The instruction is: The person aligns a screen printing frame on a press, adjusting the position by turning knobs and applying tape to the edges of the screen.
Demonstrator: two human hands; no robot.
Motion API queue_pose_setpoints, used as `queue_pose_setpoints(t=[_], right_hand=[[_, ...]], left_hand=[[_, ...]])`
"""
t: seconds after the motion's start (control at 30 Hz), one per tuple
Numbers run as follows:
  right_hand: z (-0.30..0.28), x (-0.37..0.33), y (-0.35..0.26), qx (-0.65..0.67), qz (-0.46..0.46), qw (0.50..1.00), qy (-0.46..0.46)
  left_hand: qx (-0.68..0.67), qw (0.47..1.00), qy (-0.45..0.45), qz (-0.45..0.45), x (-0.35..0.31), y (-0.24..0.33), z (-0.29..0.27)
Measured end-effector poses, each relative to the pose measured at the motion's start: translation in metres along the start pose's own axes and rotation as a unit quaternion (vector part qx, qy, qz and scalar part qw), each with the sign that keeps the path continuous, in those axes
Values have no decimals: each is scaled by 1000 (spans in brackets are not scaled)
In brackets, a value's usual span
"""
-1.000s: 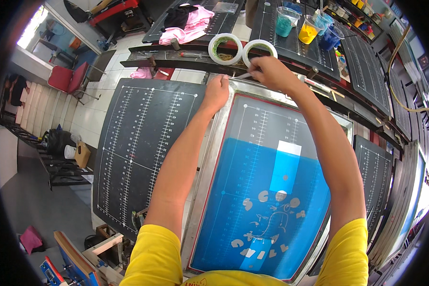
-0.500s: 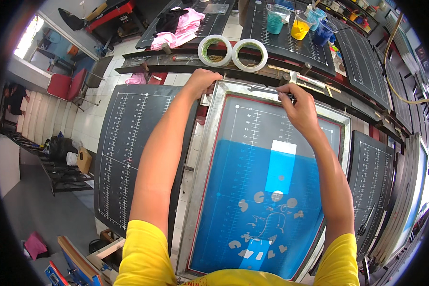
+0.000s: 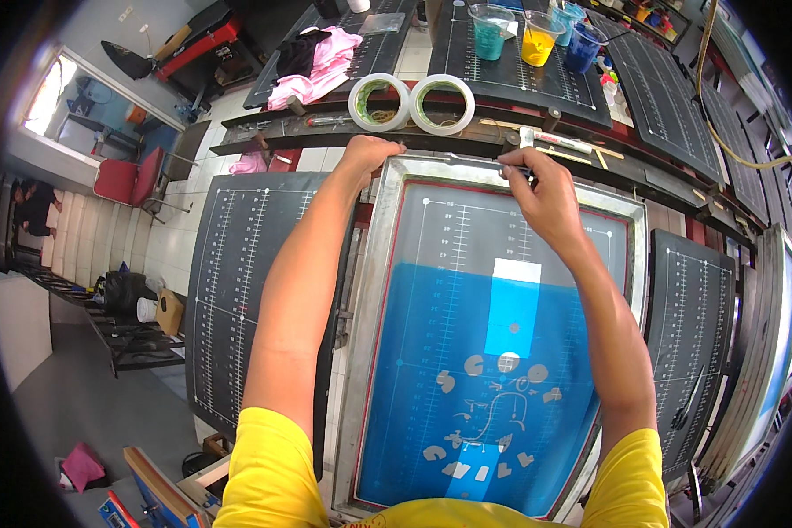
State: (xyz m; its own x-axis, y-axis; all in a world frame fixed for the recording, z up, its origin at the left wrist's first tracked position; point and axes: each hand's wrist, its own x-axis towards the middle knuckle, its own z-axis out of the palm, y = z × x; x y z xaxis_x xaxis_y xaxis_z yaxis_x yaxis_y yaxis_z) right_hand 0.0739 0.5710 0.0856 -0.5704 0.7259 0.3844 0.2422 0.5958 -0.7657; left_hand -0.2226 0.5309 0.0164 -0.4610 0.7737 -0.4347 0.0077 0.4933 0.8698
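A metal-framed printing screen (image 3: 374, 290) lies in front of me, its mesh mostly blue with small pale shapes in the lower part. My left hand (image 3: 367, 161) is closed at the screen's far left corner, fingertips pinched together; whatever is between them is hidden. My right hand (image 3: 541, 189) is closed at the far edge of the frame, thumb and fingers gripping one end of a slim metal wrench (image 3: 456, 160). The wrench lies along the frame's far rail, its other end pointing left towards my left hand. A white rectangle (image 3: 513, 308) shows through the mesh.
Two tape rolls (image 3: 442, 104) stand on the dark rail (image 3: 326, 132) beyond the screen. Cups of teal (image 3: 488, 40), yellow (image 3: 537, 44) and blue ink (image 3: 583, 51) stand on a far board, with pink cloth (image 3: 330, 66) farther left. Black marked boards (image 3: 260, 290) flank the screen.
The view has shifted slightly. Both hands stay at the screen's far edge, and my right hand still grips the wrench, which now lies flatter along the rail.
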Motion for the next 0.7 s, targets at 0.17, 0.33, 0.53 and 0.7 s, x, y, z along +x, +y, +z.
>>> queue_pose_setpoints(t=[0.17, 0.33, 0.53, 0.7], right_hand=[[18, 35, 4, -94, -73, 993, -24], [55, 68, 9, -187, -146, 969, -76], [74, 84, 5, -257, -223, 936, -89], [86, 102, -8, -311, -286, 898, -122]], left_hand=[[-85, 995, 34, 33, 10, -19, 6], [-181, 981, 28, 66, 0, -32, 17], [-265, 961, -10, 81, -22, -31, 21], [-209, 972, 28, 105, -20, -34, 19]])
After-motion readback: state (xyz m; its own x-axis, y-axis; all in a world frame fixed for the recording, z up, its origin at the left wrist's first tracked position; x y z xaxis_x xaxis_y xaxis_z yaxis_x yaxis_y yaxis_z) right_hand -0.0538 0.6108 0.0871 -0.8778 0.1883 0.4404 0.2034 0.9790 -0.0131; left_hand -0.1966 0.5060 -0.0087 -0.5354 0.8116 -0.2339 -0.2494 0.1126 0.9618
